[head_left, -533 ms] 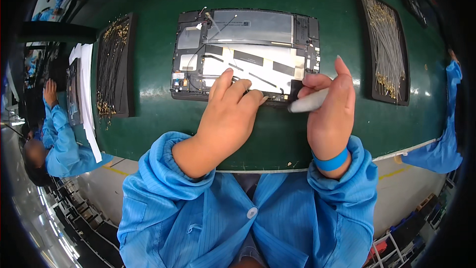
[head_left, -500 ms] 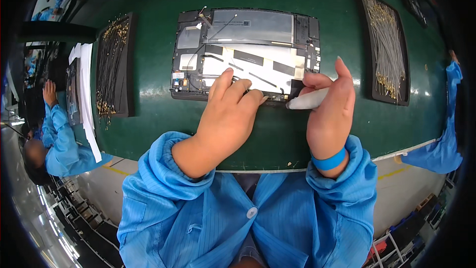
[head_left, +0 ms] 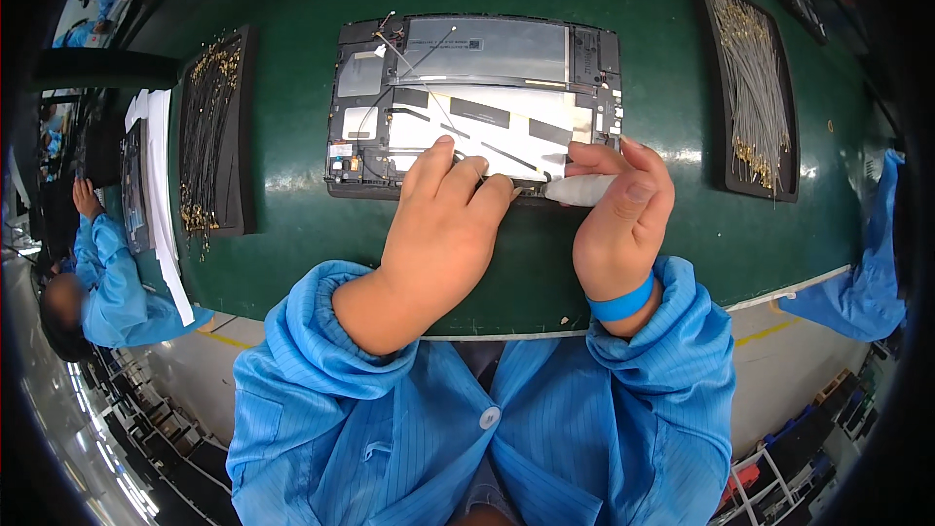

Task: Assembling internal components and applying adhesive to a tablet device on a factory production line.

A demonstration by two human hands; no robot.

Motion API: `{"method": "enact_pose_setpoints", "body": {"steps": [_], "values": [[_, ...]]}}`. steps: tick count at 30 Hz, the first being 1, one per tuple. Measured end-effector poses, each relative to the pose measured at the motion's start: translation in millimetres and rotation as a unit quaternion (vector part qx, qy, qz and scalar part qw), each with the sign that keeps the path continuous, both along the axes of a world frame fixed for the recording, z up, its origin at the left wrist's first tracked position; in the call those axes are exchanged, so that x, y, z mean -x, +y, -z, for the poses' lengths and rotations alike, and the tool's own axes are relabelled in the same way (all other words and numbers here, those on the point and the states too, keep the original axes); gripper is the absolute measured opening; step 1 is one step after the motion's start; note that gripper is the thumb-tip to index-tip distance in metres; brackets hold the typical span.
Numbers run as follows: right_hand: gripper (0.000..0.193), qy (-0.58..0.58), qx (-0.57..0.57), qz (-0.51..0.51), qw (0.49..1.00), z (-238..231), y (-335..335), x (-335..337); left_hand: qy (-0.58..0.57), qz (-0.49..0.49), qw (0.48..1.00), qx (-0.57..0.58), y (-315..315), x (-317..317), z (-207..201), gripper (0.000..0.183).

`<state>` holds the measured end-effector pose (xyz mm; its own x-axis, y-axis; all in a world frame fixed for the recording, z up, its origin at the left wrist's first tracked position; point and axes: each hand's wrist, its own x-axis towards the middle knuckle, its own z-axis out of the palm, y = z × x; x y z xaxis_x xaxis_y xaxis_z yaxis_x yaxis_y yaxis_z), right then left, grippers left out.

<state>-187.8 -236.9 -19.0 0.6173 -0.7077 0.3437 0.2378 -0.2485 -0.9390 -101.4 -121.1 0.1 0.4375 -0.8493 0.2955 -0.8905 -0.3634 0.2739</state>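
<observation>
An opened tablet [head_left: 467, 170] lies on the green table in front of me, its silver battery panels, dark strips and thin cables exposed. My left hand [head_left: 443, 219] rests over its near edge, fingers bent. The thumb and index tips come close together there, and whatever is between them is hidden. At the near right part of that edge is my right hand [head_left: 623, 224]. One of its fingers wears a white finger cot [head_left: 577, 192], its tip touching the tablet's edge. The other fingers are apart and bent, with nothing visible in them. A blue band [head_left: 621, 304] circles my right wrist.
A dark tray of black cables [head_left: 234, 146] stands at the left, and a tray of grey cables [head_left: 755, 88] at the right. White sheets [head_left: 161, 195] lie beyond the left tray. Another person's blue sleeve [head_left: 107, 253] is at far left.
My right hand has moved left along the tablet's near edge, and its upright digit has folded down. The view has shifted slightly. My left hand keeps its place on the tablet.
</observation>
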Motion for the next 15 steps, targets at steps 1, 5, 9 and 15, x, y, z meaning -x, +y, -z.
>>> {"method": "enact_pose_setpoints", "body": {"steps": [1, 5, 9, 15], "values": [[0.029, 0.001, 0.001, -0.002, 1.000, -0.2, 0.9, -1.4, 0.002, 0.003, 1.000, 0.008, 1.4, -1.2, 2.5, 0.018], [0.028, 0.023, 0.014, -0.007, 1.000, -0.9, 1.7, -3.2, 0.004, 0.001, 1.000, 0.008, 3.1, -1.8, 3.5, 0.021], [0.027, 0.046, 0.026, -0.022, 0.998, -4.4, -0.1, -1.2, 0.006, 0.000, 1.000, 0.003, 2.4, -2.6, 0.1, 0.018], [0.022, 0.025, 0.026, -0.004, 0.999, -6.4, 2.1, -2.5, 0.028, -0.005, 0.999, 0.027, 1.4, -3.0, -0.2, 0.018]]}}
